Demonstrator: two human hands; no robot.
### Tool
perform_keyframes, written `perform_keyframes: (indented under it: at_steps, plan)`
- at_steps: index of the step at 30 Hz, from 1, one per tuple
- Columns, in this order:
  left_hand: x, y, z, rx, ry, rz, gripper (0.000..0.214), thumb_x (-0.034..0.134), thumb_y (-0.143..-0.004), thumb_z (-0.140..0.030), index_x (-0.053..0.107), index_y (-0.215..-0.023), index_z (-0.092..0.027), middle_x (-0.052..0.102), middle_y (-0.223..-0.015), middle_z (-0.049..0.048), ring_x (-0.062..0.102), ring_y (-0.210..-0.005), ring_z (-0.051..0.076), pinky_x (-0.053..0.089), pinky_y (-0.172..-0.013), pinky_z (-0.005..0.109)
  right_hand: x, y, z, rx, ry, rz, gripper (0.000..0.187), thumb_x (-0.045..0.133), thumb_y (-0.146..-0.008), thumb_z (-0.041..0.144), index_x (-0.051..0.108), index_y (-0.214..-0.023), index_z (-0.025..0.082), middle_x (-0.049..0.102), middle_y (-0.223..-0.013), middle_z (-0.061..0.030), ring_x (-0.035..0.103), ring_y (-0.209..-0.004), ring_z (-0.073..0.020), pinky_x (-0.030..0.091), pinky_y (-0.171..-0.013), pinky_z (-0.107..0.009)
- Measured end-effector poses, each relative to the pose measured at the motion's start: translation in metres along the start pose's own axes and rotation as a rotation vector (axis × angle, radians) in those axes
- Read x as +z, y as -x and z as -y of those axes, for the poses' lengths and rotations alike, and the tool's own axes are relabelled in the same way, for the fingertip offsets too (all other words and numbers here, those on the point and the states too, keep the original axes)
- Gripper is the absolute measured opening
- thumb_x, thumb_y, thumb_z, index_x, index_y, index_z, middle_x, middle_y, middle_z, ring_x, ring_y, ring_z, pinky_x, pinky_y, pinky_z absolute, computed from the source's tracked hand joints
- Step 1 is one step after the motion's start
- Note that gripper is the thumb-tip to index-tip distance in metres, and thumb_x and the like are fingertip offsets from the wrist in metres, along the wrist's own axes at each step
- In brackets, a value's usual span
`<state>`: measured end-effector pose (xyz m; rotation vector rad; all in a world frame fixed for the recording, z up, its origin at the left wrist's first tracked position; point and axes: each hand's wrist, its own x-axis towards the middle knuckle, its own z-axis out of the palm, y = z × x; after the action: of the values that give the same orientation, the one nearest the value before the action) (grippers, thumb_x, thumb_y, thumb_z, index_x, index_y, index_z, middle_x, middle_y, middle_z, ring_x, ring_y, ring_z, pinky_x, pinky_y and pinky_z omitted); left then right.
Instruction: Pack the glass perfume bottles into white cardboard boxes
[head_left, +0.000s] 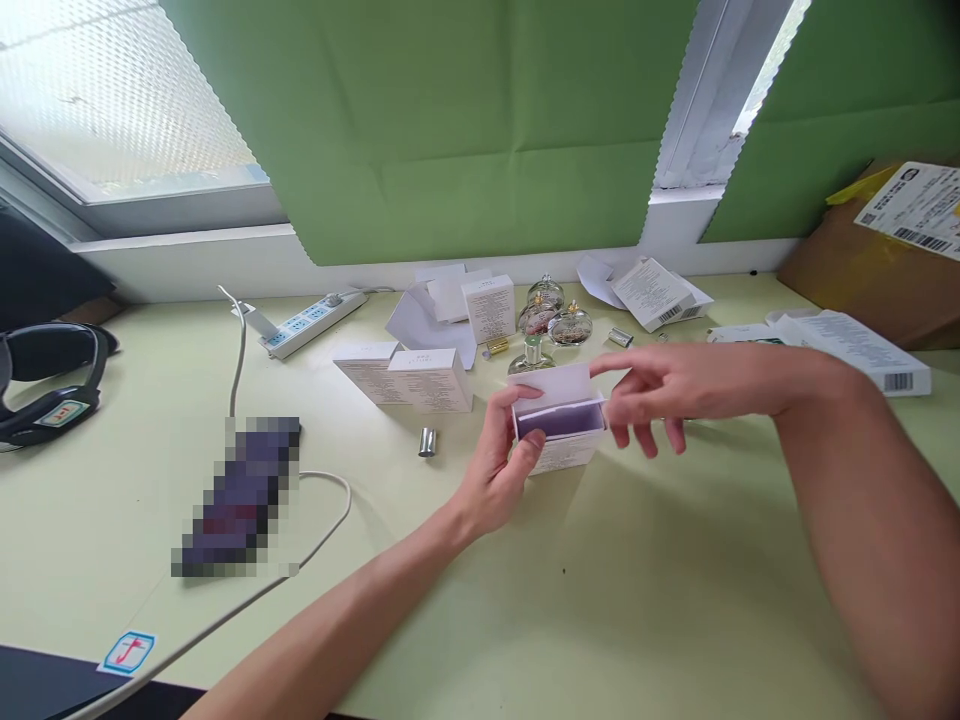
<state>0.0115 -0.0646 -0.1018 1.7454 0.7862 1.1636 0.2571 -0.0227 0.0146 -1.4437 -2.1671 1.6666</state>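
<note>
A small white carton (564, 456) stands with its top flap raised, showing a pale purple inside. My left hand (499, 460) is closed around its left side, thumb over the front edge and fingers behind. At its right edge is my right hand (652, 395), fingers apart, with the index finger reaching to the raised flap and the thumb by the side flap. Whether a fingertip pinches the side flap is hard to see. Just behind the carton stands a glass perfume bottle (532, 355), partly hidden by the flap. Several more perfume bottles (570, 325) are grouped behind it.
White cartons (431, 378) stand to the left, near a silver cap (427, 442). A gold cap (496, 347) and another silver cap (620, 338) lie farther back. A power strip (315, 325), a blurred-out dark object (244, 500), a white cable (330, 540) and a brown box (877, 270) surround these.
</note>
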Motion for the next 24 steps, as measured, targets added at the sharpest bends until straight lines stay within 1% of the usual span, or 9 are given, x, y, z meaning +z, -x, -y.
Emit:
perform_keyframes:
  at_steps: [1, 2, 5, 6, 7, 11, 13, 17, 24]
  plan:
    - [-0.001, 0.000, 0.000, 0.012, -0.015, -0.012, 0.029, 0.043, -0.101, -0.042, 0.038, -0.126, -0.028, 0.050, -0.108, 0.0059, 0.049, -0.087, 0.018, 0.044, -0.072, 0.029, -0.004, 0.000, -0.002, -0.035, -0.006, -0.082, 0.058, 0.065, -0.084, 0.058, 0.056, -0.134, 0.029, 0.074, -0.099, -0.0070, 0.070, -0.078, -0.0232, 0.055, -0.054, -0.030]
    - [-0.001, 0.000, 0.000, 0.028, -0.033, -0.024, 0.029, 0.043, -0.100, -0.042, 0.040, -0.125, -0.027, 0.050, -0.109, 0.0060, 0.049, -0.087, 0.017, 0.044, -0.073, 0.029, -0.006, -0.001, -0.005, -0.085, -0.002, -0.204, 0.055, 0.061, -0.086, 0.058, 0.057, -0.133, 0.029, 0.072, -0.101, -0.0075, 0.068, -0.077, -0.0224, 0.054, -0.054, -0.030]
    - [-0.002, 0.002, 0.000, 0.103, -0.099, -0.056, 0.029, 0.044, -0.099, -0.041, 0.043, -0.124, -0.026, 0.052, -0.111, 0.0064, 0.048, -0.085, 0.017, 0.043, -0.073, 0.029, -0.001, -0.022, -0.010, -0.256, 0.083, -0.648, 0.045, 0.056, -0.090, 0.056, 0.062, -0.124, 0.026, 0.068, -0.108, -0.0090, 0.064, -0.084, -0.0222, 0.055, -0.067, -0.034]
    - [-0.001, 0.003, 0.000, 0.133, -0.116, -0.063, 0.030, 0.045, -0.099, -0.040, 0.044, -0.124, -0.025, 0.052, -0.110, 0.0064, 0.048, -0.083, 0.017, 0.042, -0.072, 0.029, 0.004, -0.034, -0.012, -0.296, 0.126, -0.747, 0.044, 0.058, -0.089, 0.053, 0.062, -0.123, 0.025, 0.067, -0.110, -0.0093, 0.064, -0.090, -0.0232, 0.055, -0.074, -0.037]
    - [-0.001, 0.004, 0.000, 0.162, -0.127, -0.063, 0.030, 0.045, -0.098, -0.040, 0.045, -0.124, -0.025, 0.053, -0.109, 0.0062, 0.047, -0.081, 0.016, 0.042, -0.071, 0.029, 0.011, -0.047, -0.015, -0.328, 0.166, -0.803, 0.044, 0.062, -0.087, 0.049, 0.061, -0.123, 0.024, 0.067, -0.110, -0.0095, 0.064, -0.095, -0.0246, 0.054, -0.080, -0.040]
    - [0.002, 0.006, 0.001, 0.211, -0.134, -0.042, 0.031, 0.045, -0.098, -0.039, 0.045, -0.125, -0.024, 0.054, -0.102, 0.0055, 0.047, -0.078, 0.016, 0.041, -0.070, 0.029, 0.035, -0.093, -0.031, -0.447, 0.218, -0.698, 0.059, 0.070, -0.081, 0.039, 0.053, -0.135, 0.027, 0.061, -0.132, -0.0097, 0.057, -0.120, -0.0275, 0.048, -0.099, -0.045]
    - [0.002, 0.005, 0.001, 0.206, -0.140, -0.038, 0.032, 0.046, -0.097, -0.039, 0.045, -0.125, -0.023, 0.054, -0.099, 0.0053, 0.047, -0.078, 0.016, 0.042, -0.069, 0.029, 0.041, -0.106, -0.039, -0.464, 0.217, -0.691, 0.059, 0.069, -0.082, 0.036, 0.051, -0.138, 0.027, 0.062, -0.132, -0.0103, 0.056, -0.125, -0.0271, 0.046, -0.104, -0.045]
    - [0.001, 0.005, 0.000, 0.201, -0.133, -0.021, 0.033, 0.045, -0.097, -0.038, 0.044, -0.127, -0.024, 0.053, -0.097, 0.0048, 0.047, -0.078, 0.017, 0.042, -0.070, 0.029, 0.041, -0.114, -0.048, -0.467, 0.206, -0.714, 0.054, 0.063, -0.086, 0.031, 0.053, -0.138, 0.022, 0.066, -0.126, -0.0124, 0.060, -0.121, -0.0259, 0.045, -0.104, -0.044]
    - [0.000, 0.005, 0.000, 0.157, -0.135, -0.028, 0.035, 0.045, -0.098, -0.041, 0.044, -0.128, -0.024, 0.054, -0.105, 0.0069, 0.050, -0.086, 0.019, 0.043, -0.072, 0.031, 0.044, -0.114, -0.045, -0.446, 0.171, -0.732, 0.053, 0.061, -0.086, 0.032, 0.054, -0.138, 0.025, 0.067, -0.122, -0.0093, 0.062, -0.117, -0.0252, 0.048, -0.100, -0.044]
